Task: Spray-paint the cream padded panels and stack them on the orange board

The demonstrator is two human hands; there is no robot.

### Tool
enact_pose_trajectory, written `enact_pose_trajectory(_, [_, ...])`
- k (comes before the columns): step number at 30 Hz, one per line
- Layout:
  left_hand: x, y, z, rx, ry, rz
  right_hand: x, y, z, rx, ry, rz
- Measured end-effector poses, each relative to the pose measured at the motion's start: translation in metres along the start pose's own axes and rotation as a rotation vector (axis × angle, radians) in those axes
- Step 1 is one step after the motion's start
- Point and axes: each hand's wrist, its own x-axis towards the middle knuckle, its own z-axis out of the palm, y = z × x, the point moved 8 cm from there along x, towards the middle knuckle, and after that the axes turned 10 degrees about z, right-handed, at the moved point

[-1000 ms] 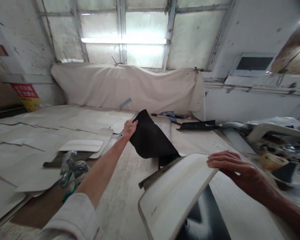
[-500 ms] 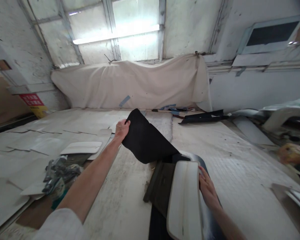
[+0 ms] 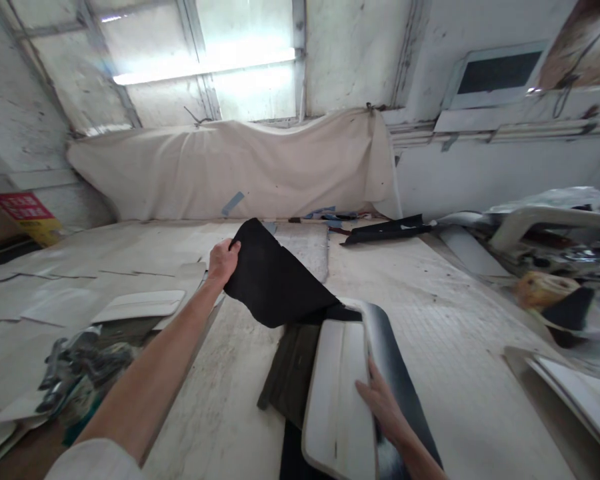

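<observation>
My left hand is closed on the upper left corner of a black sheet, which is lifted off the table and slopes down to the right. My right hand rests at the right edge of a white padded panel, its thumb over the top face. Beneath the panel are a dark grey-brown piece and a glossy black sheet.
Pale flat sheets and another white panel lie at the left, near crumpled plastic. A sewing machine and a yellowish roll stand at the right. Black strips lie at the back.
The view has turned right, so most things sit further left. My right hand has shifted onto the white panel, with its thumb now over the top face. My left hand still holds the black sheet.
</observation>
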Motion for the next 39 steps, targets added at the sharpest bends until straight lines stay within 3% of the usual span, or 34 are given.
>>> enact_pose_trajectory(4, [-0.001,0.007,-0.004,0.047,0.004,0.033,0.005,-0.006,0.013,0.060,-0.030,0.038])
enact_pose_trajectory(15, [-0.014,0.009,-0.010,0.143,0.009,0.094,0.041,-0.004,-0.011,-0.092,0.132,-0.006])
enact_pose_trajectory(21, [-0.021,0.013,-0.008,0.153,-0.013,0.145,0.058,-0.002,-0.025,-0.298,0.224,0.036])
enact_pose_trajectory(34, [-0.016,0.015,0.002,0.203,-0.021,0.161,0.074,-0.008,-0.033,-0.812,0.200,0.127])
enact_pose_trajectory(39, [-0.016,0.014,0.005,0.206,-0.035,0.161,0.069,-0.014,-0.034,-0.913,0.260,0.110])
